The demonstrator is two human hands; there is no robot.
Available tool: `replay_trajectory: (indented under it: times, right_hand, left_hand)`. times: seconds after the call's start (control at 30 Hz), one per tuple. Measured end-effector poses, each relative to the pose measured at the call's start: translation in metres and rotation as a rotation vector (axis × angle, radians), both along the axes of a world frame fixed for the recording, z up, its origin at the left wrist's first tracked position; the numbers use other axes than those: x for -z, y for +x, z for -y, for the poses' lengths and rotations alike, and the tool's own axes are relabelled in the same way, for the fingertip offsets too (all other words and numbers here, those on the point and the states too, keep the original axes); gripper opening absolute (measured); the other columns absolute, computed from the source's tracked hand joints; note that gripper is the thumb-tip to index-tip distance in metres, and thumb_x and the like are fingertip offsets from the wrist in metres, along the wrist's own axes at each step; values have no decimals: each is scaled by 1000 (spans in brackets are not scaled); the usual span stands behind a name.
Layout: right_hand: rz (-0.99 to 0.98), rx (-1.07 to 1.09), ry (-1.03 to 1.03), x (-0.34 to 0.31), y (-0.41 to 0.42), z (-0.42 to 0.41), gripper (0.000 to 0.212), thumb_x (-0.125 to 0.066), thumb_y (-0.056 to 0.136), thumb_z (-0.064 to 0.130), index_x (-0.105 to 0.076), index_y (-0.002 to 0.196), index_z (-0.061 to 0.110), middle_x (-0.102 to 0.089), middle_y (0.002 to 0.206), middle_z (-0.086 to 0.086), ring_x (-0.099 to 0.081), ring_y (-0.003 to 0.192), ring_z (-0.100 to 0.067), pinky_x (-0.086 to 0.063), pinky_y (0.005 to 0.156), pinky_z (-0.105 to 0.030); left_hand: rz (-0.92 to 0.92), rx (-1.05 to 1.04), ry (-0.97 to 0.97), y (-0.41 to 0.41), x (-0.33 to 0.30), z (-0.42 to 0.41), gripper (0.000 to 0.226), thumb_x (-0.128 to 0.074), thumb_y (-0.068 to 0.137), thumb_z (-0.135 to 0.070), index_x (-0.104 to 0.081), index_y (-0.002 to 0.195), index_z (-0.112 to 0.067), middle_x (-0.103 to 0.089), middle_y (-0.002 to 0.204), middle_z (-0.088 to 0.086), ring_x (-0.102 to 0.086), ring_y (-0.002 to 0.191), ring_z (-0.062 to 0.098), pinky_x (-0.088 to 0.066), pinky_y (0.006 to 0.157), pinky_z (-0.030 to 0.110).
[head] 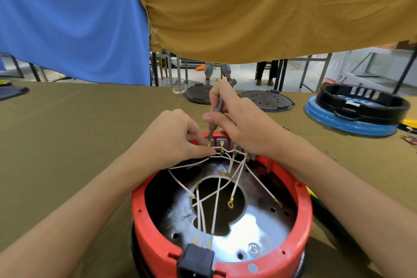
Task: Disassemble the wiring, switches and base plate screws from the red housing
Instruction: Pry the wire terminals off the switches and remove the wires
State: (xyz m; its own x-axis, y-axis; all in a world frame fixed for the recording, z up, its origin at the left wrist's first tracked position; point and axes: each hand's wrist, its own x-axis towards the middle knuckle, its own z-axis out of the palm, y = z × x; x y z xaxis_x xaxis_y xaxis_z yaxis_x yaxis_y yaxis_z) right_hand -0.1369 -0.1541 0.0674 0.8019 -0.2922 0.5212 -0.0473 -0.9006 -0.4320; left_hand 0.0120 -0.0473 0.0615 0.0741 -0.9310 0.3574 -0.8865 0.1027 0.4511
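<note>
The round red housing (149, 232) lies open side up in front of me, with a shiny metal base plate (248, 230) inside. White wires (216, 205) with brass terminals run from a black socket (195, 259) at the near rim to the grey switches (222, 142) at the far rim. My left hand (173, 135) pinches a white wire at the leftmost switch terminal. My right hand (234, 117) grips a grey tool (215, 110), its tip down at that same terminal. One screw (253, 248) sits in the plate near the front.
Olive cloth covers the table (79, 142). Two black round lids (267, 100) lie at the far edge. A black ring on a blue base (352, 119) stands at the far right. Loose coloured wires (409, 139) lie at the right edge. Blue and mustard cloths hang behind.
</note>
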Motion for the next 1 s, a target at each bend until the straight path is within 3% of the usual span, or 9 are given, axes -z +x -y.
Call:
replay_trajectory:
  times: [0.1,0.2,0.4,0.5,0.67,1.0]
  right_hand:
    - [-7,19,55,-4,2,2,18,-52,103,23,-35,97,21,-66,75,-1,-68,70,-20,-55,67,-43]
    - [-17,28,99,-6,4,7,19,-52,103,22,-35,95,22,-57,70,6,-62,60,-2,-57,62,-27]
    - [26,36,224,-1,5,15,18,-51,104,19,-36,97,11,-43,57,12,-49,46,4,-39,51,-11]
    - [65,37,268,3,5,15,17,-50,104,17,-36,97,12,-46,46,17,-47,42,3,-35,47,-9]
    - [101,54,161,7,4,11,16,-51,104,20,-37,99,16,-47,49,19,-38,43,-4,-33,49,-15]
    - [29,52,295,2,8,17,16,-48,105,16,-35,99,9,-45,43,21,-44,41,3,-35,47,-9]
  left_hand:
    - [-90,1,1,4,0,1,19,-86,72,-39,-75,61,-28,-30,32,-11,-30,38,9,-27,43,13]
    - [-25,12,2,2,0,1,18,-87,72,-34,-72,63,-29,-40,34,-18,-44,41,-2,-34,47,8]
    - [37,13,-65,2,1,3,19,-88,69,-36,-72,62,-30,-46,42,-18,-47,49,0,-36,53,9]
    - [54,22,-84,0,0,1,18,-88,69,-34,-73,65,-27,-51,49,-29,-50,54,-4,-37,56,8]
    - [97,30,-93,0,-1,0,15,-89,70,-30,-77,73,-21,-50,57,-42,-51,58,-13,-36,58,5]
    - [121,78,-107,1,0,1,9,-87,72,-27,-79,74,-24,-53,60,-39,-53,59,-6,-35,59,7]
